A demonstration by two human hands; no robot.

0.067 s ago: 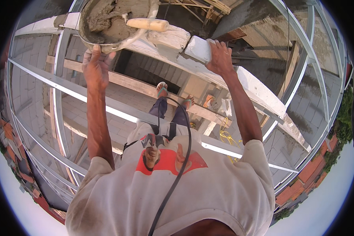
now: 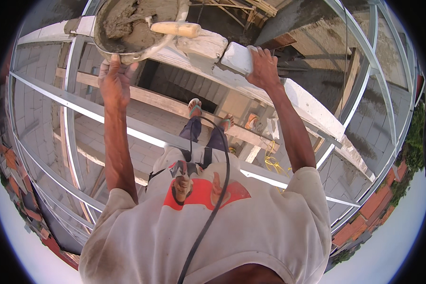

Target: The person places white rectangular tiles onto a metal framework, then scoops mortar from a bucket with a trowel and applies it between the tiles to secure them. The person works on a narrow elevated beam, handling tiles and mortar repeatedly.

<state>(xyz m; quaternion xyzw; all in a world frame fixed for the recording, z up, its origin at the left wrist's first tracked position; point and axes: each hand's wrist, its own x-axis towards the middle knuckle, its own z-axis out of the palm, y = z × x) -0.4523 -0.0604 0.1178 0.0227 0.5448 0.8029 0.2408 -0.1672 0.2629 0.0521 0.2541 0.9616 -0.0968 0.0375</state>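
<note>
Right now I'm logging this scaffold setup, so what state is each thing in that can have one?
Mortar pan: filled with wet grey mortar, resting on the white plank.
Trowel: lying across the pan, wooden handle toward the right.
White block: lying on the plank, gripped.
White plank: smeared with mortar, carrying pan and block.
Left hand: held against the pan's rim.
Right hand: closed on the block.
</note>
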